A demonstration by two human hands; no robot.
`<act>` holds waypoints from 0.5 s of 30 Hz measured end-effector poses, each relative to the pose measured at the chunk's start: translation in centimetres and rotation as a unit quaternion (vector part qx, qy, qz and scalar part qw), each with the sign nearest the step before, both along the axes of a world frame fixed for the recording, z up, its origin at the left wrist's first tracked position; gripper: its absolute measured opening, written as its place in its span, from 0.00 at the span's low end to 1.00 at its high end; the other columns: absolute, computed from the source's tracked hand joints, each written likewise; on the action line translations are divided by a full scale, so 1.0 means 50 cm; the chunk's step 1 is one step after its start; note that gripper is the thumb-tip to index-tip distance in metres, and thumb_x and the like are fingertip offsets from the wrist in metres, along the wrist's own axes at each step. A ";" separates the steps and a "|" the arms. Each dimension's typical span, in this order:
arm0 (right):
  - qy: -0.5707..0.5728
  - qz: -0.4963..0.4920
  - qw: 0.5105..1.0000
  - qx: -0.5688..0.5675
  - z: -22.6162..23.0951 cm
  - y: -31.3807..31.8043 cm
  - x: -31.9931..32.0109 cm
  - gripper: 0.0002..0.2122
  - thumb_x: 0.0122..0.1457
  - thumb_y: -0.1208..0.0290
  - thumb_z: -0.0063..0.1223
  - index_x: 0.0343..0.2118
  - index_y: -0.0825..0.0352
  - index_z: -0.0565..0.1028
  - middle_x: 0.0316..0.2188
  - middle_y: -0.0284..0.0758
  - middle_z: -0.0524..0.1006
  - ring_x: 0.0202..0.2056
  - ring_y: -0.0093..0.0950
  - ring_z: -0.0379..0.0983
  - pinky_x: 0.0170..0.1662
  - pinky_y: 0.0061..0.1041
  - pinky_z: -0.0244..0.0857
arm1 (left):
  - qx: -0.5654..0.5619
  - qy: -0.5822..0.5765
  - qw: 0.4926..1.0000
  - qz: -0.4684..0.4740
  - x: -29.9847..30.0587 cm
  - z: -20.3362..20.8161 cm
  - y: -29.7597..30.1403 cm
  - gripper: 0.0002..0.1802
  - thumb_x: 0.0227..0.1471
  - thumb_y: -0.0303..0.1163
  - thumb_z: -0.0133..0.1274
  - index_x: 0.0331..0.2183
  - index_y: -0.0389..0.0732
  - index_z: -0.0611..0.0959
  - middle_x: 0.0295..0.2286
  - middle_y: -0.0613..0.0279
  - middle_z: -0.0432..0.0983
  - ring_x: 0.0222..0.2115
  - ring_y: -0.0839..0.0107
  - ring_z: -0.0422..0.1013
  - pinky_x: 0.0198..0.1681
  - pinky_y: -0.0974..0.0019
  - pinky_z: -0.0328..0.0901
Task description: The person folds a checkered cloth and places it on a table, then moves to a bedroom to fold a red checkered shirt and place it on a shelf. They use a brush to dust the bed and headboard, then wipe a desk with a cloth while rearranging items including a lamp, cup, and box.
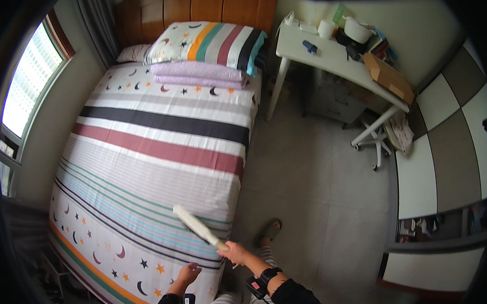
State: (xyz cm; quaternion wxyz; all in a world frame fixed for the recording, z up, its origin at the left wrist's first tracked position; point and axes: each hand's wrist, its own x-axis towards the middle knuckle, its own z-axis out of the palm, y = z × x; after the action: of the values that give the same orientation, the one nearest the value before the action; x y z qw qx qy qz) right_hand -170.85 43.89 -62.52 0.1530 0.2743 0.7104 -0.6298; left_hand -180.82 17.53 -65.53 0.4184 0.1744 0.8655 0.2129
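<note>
Right hand (234,253) wraps the brush's (197,226) handle, empty left hand (189,272) slack to its left; step judged as sweeping the sheet (144,183) beyond, next needing a level stroke.

Right grip (236,254) closed, extended forward-left | left grip (189,273) loosely curled, nearer the body

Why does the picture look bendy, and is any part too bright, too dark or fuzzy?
Head view: wide lens, so the wardrobe's edges curve; head view: window glaring white, space beneath the desk shadowy, picture rim black; head view: right hand and its brush clear enough, though fine details look soft.
</note>
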 end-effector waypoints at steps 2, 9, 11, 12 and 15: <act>-0.019 0.038 0.999 0.010 -0.011 0.121 -0.049 0.22 0.50 0.52 0.58 0.34 0.69 0.72 0.16 0.34 0.71 0.15 0.25 0.68 0.19 0.28 0.64 | 0.034 0.005 0.999 0.017 -0.061 0.081 0.195 0.26 0.46 0.45 0.53 0.44 0.38 0.78 0.36 0.49 0.78 0.40 0.55 0.73 0.43 0.60 0.67; -0.122 -0.455 0.881 0.037 0.081 0.795 -0.170 0.19 0.55 0.56 0.52 0.36 0.69 0.65 0.15 0.37 0.70 0.13 0.28 0.69 0.13 0.29 0.61 | 0.011 0.032 0.998 -0.045 -0.204 0.279 0.793 0.23 0.47 0.45 0.53 0.42 0.41 0.79 0.33 0.50 0.78 0.37 0.56 0.74 0.41 0.61 0.67; -0.111 -0.432 0.895 0.010 0.163 0.939 -0.165 0.18 0.56 0.57 0.51 0.35 0.70 0.65 0.13 0.35 0.69 0.10 0.27 0.66 0.10 0.27 0.58 | 0.072 0.015 0.990 -0.121 -0.222 0.327 0.940 0.20 0.50 0.45 0.50 0.42 0.44 0.79 0.37 0.50 0.77 0.40 0.57 0.73 0.42 0.60 0.67; -0.103 -0.398 0.909 0.063 0.205 0.980 -0.164 0.18 0.54 0.58 0.52 0.35 0.70 0.65 0.13 0.34 0.68 0.10 0.26 0.66 0.11 0.26 0.58 | 0.126 0.010 0.986 -0.110 -0.230 0.354 1.007 0.20 0.51 0.44 0.51 0.42 0.42 0.78 0.37 0.50 0.76 0.40 0.57 0.73 0.42 0.60 0.67; -0.010 -0.311 0.929 0.198 0.316 1.023 -0.199 0.20 0.50 0.60 0.56 0.38 0.70 0.65 0.18 0.40 0.72 0.18 0.36 0.71 0.20 0.33 0.64 | 0.181 -0.066 0.978 -0.078 -0.266 0.443 1.199 0.21 0.54 0.44 0.50 0.42 0.37 0.78 0.36 0.51 0.77 0.40 0.64 0.73 0.43 0.64 0.66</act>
State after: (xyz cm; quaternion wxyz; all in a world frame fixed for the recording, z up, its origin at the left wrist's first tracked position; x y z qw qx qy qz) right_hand -180.82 95.04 -46.69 -0.1013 0.5123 0.6983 -0.4895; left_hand -194.11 77.47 -43.36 0.4512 0.2994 0.7672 0.3438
